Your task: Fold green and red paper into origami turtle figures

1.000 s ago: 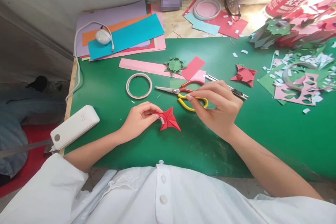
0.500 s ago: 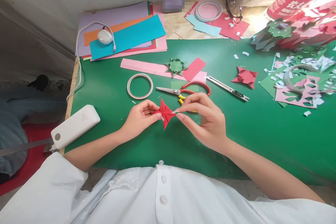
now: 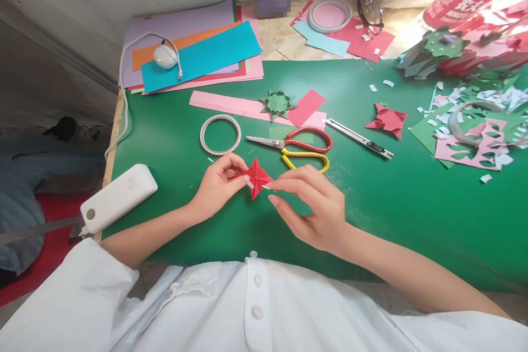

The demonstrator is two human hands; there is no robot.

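Between the thumb and fingers of my left hand (image 3: 220, 187) is a red folded paper star (image 3: 257, 177), held by its left point above the green table. A small pale strip lies on the star near my left thumb. My right hand (image 3: 315, 206) is just to the right of the star, thumb and forefinger apart. At its forefinger's tip shows a tiny white bit, at the star's right point; whether it sticks to the finger or the paper I cannot tell. Beyond my right hand lie scissors (image 3: 284, 144) with one red and one yellow handle. A tape roll (image 3: 202, 135) lies behind the star.
A utility knife (image 3: 358, 138) lies right of the scissors. Behind are a green paper star (image 3: 278, 103) and pink strip (image 3: 218, 100). Another red star (image 3: 388, 119) and paper scraps (image 3: 466, 143) are at right. A power bank (image 3: 119, 198) sits left; coloured sheets (image 3: 206, 58) lie at the back.
My right thumb has come away from the star's right point, and the hand has shifted left and down. The star has turned slightly in my left hand. More of the yellow scissor handle shows.
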